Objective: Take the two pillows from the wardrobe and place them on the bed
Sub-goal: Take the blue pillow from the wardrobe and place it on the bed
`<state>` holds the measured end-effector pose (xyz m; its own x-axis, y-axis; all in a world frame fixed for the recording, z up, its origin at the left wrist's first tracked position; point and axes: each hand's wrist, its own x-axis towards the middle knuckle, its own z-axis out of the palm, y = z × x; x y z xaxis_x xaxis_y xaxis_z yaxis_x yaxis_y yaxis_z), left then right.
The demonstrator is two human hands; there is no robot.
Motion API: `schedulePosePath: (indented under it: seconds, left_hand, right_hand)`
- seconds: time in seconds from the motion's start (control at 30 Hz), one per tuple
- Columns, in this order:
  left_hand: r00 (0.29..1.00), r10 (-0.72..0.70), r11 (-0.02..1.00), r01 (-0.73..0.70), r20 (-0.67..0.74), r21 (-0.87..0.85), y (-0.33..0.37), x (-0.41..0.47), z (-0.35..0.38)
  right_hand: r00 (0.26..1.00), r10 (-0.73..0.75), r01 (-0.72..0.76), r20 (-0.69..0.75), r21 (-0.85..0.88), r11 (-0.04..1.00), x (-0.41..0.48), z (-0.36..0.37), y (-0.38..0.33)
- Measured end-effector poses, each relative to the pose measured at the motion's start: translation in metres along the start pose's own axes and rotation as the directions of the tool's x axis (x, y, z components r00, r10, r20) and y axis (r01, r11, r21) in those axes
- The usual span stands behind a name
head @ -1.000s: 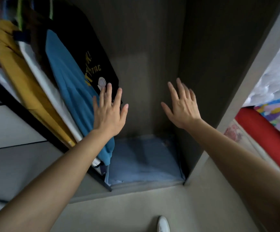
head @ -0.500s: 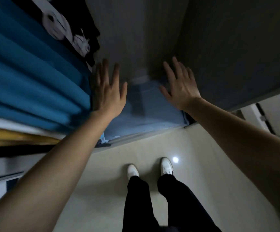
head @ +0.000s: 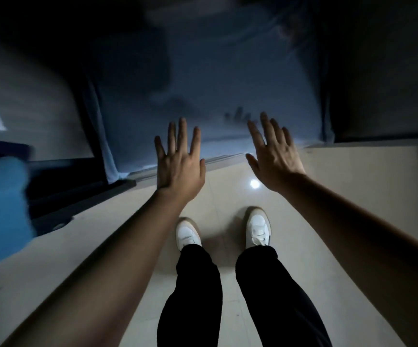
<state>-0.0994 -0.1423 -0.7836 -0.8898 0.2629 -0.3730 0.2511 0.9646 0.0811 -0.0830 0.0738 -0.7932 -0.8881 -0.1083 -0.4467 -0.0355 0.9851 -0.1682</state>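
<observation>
A grey-blue pillow (head: 228,83) lies flat on the wardrobe's bottom, filling the dark compartment. Whether a second pillow lies under it is hidden. My left hand (head: 178,161) hovers over the pillow's front edge, palm down, fingers spread, holding nothing. My right hand (head: 275,156) is beside it to the right, also spread and empty, its shadow falling on the pillow. Neither hand touches the fabric as far as I can tell. The bed is out of view.
The wardrobe's dark side panel (head: 378,71) rises on the right, and a sliding door's dark lower edge (head: 65,176) runs on the left. A blue garment (head: 0,209) hangs blurred at the far left. Below are beige floor tiles (head: 328,196) and my white shoes (head: 258,229).
My view has tipped down and closer to the wardrobe's bottom. Both hands have come lower, from the hanging clothes to just above the pillow's front edge. The hanging clothes have slid out of view.
</observation>
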Motion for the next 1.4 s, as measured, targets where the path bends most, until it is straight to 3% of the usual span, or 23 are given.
schedulePosePath:
  seconds: [0.13, 0.3, 0.53, 0.7, 0.93, 1.2, 1.4]
  left_hand:
    - [0.998, 0.060, 0.996, -0.061, 0.014, 0.067, -0.006, 0.036, 0.066]
    - [0.991, -0.044, 0.995, 0.032, 0.125, 0.093, -0.020, 0.085, 0.128]
    - [0.992, -0.097, 0.991, 0.089, 0.080, 0.097, -0.016, 0.102, 0.157]
    - [0.986, -0.076, 0.991, 0.059, 0.145, 0.118, -0.016, 0.089, 0.134]
    - [0.978, -0.015, 0.990, -0.014, 0.209, 0.139, -0.014, 0.024, 0.069]
    - [0.954, 0.114, 0.977, -0.159, 0.278, 0.145, 0.013, -0.042, -0.010]
    - [0.971, 0.185, 0.980, -0.193, 0.152, 0.039, 0.031, -0.065, -0.072]
  right_hand:
    - [1.000, -0.007, 0.007, -0.014, -0.029, 1.000, 0.031, 0.063, 0.014]
    - [1.000, -0.024, 0.025, 0.012, -0.084, 0.996, 0.077, 0.120, 0.035]
    - [0.999, 0.005, -0.011, -0.033, -0.173, 0.985, 0.096, 0.144, 0.033]
    - [0.999, 0.024, -0.019, 0.037, -0.124, 0.992, 0.082, 0.116, 0.023]
    - [0.994, -0.078, 0.073, 0.074, 0.072, 0.995, 0.008, 0.060, 0.009]
    - [0.987, -0.009, -0.014, 0.160, 0.140, 0.990, -0.108, 0.015, -0.005]
    - [0.999, 0.022, -0.027, 0.033, 0.160, 0.987, -0.141, -0.059, 0.002]
